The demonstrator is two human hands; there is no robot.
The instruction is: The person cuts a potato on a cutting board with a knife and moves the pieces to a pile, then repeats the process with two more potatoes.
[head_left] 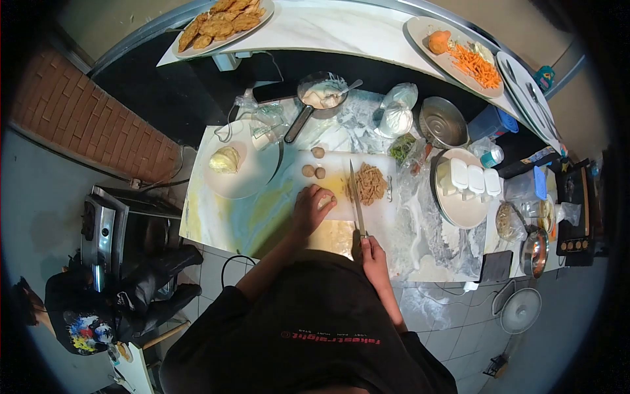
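Observation:
On the white cutting board (pixel 387 213), my left hand (pixel 311 209) has its fingers curled around a small pale-brown ball (pixel 325 201) that looks like a meatball. In my right hand (pixel 375 261) is the handle of a long kitchen knife (pixel 356 197). Its blade points away from me across the board, apart from the held ball. Several similar meatballs (pixel 319 152) sit on the board beyond my left hand. To the right of the blade lies a pile of chopped brown pieces (pixel 371 184).
A plate (pixel 230 187) with a cabbage piece (pixel 224 159) is left; a pan (pixel 323 92) and metal bowl (pixel 443 123) stand behind. White-lidded containers (pixel 474 178) rest on a plate at right. A shelf (pixel 341 29) holds food plates. Another person (pixel 85 315) is at lower left.

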